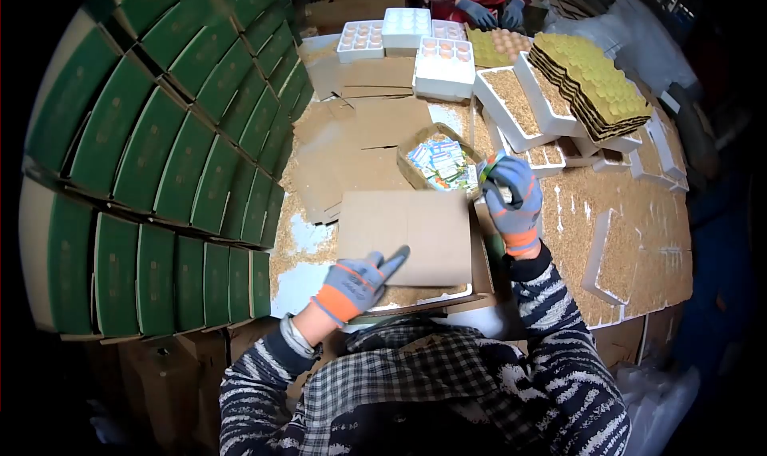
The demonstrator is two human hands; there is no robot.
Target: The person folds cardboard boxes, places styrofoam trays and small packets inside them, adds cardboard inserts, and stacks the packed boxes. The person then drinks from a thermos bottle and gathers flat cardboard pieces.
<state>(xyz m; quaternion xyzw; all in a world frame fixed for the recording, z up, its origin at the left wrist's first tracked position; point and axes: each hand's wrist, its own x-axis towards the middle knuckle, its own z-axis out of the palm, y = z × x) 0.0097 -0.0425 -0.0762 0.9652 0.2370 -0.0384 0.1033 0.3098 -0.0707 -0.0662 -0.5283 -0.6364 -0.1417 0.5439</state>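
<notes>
Cardboard sheet [405, 236] directly in front of the wearer, lying over a white foam tray [435, 300]; only the near rim of that tray and a strip of loose tan filling show beneath. A brown carton side [481, 256] stands just beside it on the right. From my remote seat I watch through the head camera.

Left hand [355, 284]: gloved, on the near left corner of the sheet, forefinger stretched out across it, the other fingers partly bent. Nothing clasped in it that I can see. Right hand [515, 200]: raised beyond the sheet's right edge, fingers curled round a small round item [490, 167], perhaps a tape roll; too small to be sure.

Progress, my reading: this unit is part-way. Cover is on, contents mostly hidden; I see no fastening across the sheet, so I judge it incomplete. Whether eggs lie below, I cannot tell.

To the left, rows of green boxes [180, 164] stand stacked and look finished. Ahead, a container [407, 162] of printed packets [439, 162] is well filled. Work plainly remains further out: foam egg trays [444, 76] uncovered at the far side, filled trays [511, 104] on the right, a stack of yellow pulp trays [591, 84]. Across the table, a co-worker's gloved hands [478, 13] sit near eggs [510, 43] on another pulp tray.
</notes>
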